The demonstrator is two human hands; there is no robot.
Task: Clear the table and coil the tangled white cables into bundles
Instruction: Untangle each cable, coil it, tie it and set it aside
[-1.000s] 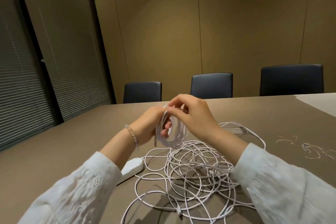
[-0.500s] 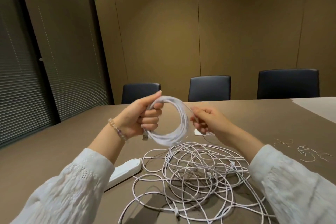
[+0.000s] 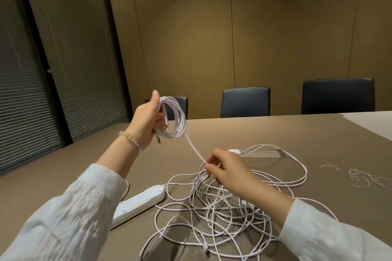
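Note:
My left hand [image 3: 148,122] is raised above the table and grips a coiled bundle of white cable [image 3: 177,119], with a plug end hanging below the fist. One strand [image 3: 194,149] runs taut from the coil down to my right hand [image 3: 226,170], which pinches it just above the tangled pile of white cables [image 3: 229,203] on the brown table [image 3: 318,140]. The pile spreads loosely from the table's middle toward its near edge.
A white power strip [image 3: 137,202] lies left of the pile. A small white adapter [image 3: 234,151] sits behind my right hand. Short white ties [image 3: 360,178] are scattered at the right. Three dark chairs [image 3: 245,101] stand along the far side.
My left hand has lifted the coil up and to the left. My right hand has let go of the coil, dropped toward the pile and now pinches the trailing strand.

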